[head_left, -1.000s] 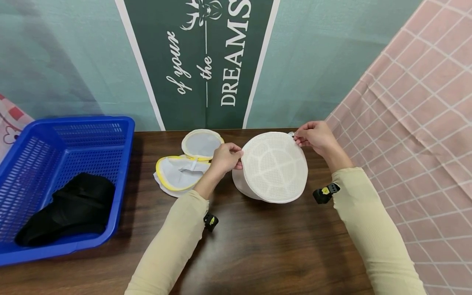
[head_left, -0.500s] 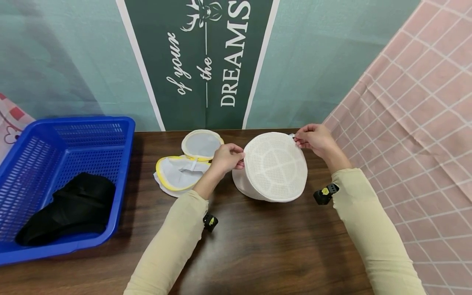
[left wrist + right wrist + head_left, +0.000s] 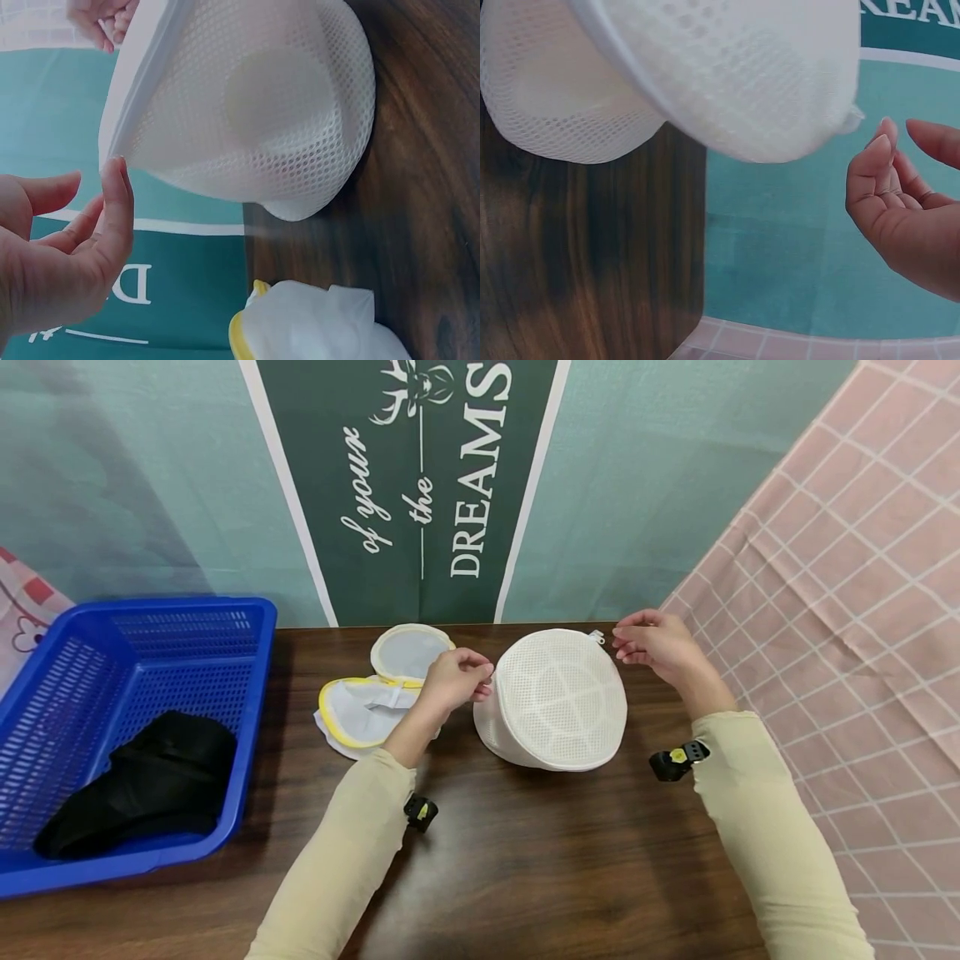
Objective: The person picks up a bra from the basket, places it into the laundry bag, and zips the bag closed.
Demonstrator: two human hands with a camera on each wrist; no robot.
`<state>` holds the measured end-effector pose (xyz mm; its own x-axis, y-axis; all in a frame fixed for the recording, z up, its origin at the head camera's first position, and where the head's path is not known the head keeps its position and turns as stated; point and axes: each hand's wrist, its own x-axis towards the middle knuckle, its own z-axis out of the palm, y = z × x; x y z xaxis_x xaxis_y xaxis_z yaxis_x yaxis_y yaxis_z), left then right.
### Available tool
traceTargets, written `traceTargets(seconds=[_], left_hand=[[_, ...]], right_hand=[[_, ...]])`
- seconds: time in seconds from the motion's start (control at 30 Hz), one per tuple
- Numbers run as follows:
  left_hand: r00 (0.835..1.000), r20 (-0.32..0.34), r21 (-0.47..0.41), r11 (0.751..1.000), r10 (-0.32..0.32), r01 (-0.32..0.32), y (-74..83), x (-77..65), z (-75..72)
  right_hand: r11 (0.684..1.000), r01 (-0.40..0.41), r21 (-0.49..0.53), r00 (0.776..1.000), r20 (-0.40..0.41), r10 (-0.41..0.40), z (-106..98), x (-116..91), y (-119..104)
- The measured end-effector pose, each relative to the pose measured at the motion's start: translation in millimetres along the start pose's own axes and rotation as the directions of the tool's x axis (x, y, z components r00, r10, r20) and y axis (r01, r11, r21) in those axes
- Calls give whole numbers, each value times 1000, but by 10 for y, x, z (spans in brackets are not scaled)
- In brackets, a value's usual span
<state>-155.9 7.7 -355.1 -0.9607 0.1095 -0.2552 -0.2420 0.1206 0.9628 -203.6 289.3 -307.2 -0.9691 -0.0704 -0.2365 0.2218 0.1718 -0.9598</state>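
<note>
A white mesh laundry bag [image 3: 562,702], round like a drum, stands on the table with its top face tilted toward me. A small zipper pull [image 3: 597,637] sticks out at its upper right rim. At the bag's left rim is my left hand [image 3: 456,680]; in the left wrist view a fingertip touches the edge while the thumb stays apart. My right hand [image 3: 660,647] hovers just right of the zipper pull, fingers loosely bent and holding nothing. Partly behind my left hand lies a smaller mesh bag [image 3: 356,714] with yellow trim, its round pale-rimmed flap [image 3: 411,652] folded back.
On the left a blue plastic basket [image 3: 258,693] holds a bunched black cloth item [image 3: 150,785]. The dark wooden table [image 3: 525,860] meets a green printed backdrop [image 3: 615,485] at the back. A pink checked cloth [image 3: 847,610] borders the right side.
My right hand has let go of the zipper pull and moved slightly right. My left hand's thumb has come off the bag's rim. The bag has stayed nearly in place.
</note>
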Motion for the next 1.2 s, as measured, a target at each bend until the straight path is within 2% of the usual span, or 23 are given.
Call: traceTargets(seconds=[0.37,0.53,0.73,0.97,1.2], left_hand=[[996,-36,103,991,87,-82,31,-118,-321],[995,-61,128,990,74,-66,12,-180,-476],[993,-89,193,979,80,-61,-27,-273,-633],[988,-103,299,951,112,-77,-83,-376,-804],[988,-109,266,961,108,-75,-113,-480,-925]], right_hand=[[992,67,108,996,58,-73,22,-171,-132],[977,111,184,983,122,-135,91,-235,-151],[972,113,208,975,165,-149,189,-291,-147],[969,134,206,970,174,-171,391,-376,-131],[971,156,181,965,183,-189,675,-472,-135]])
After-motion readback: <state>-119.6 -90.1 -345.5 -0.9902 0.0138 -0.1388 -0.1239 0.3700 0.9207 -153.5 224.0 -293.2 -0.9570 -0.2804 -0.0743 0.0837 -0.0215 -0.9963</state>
